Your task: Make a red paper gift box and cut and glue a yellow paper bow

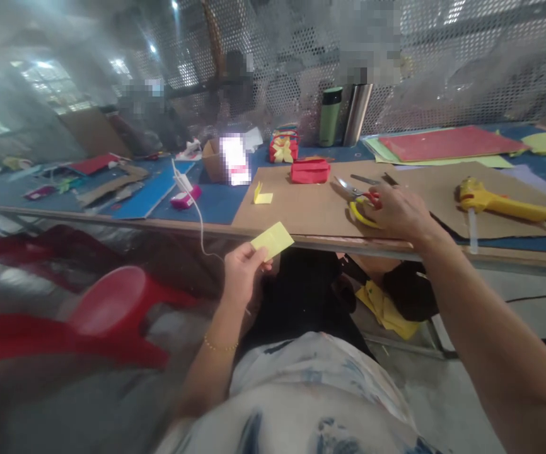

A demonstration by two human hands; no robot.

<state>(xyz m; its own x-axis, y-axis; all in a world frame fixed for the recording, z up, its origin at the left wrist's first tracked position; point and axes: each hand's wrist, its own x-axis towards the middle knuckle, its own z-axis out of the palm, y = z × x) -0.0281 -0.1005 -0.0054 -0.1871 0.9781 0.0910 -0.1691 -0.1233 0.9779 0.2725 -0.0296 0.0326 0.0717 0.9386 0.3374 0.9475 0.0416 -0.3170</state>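
Note:
My left hand (247, 268) pinches a small yellow paper rectangle (275, 241) in front of the table's edge. Over the brown cardboard sheet (296, 211), my right hand (400, 211) has its fingers closed on the red handle of a pair of scissors (346, 188), whose blades point to the left. Just under that hand lies a yellow curved loop (364, 215), partly covered. A dark blade-like tool (365, 180) rests behind the scissors. Farther left on the cardboard are a folded yellow paper piece (263, 197) and a red folded paper box (311, 171).
To the right lies a yellow glue gun (504, 202) with a cord. Behind stand a green bottle (330, 120), a steel flask (358, 116) and a lit phone (235, 159). A white cable (201, 221) hangs over the front edge; a red stool (112, 296) is at left.

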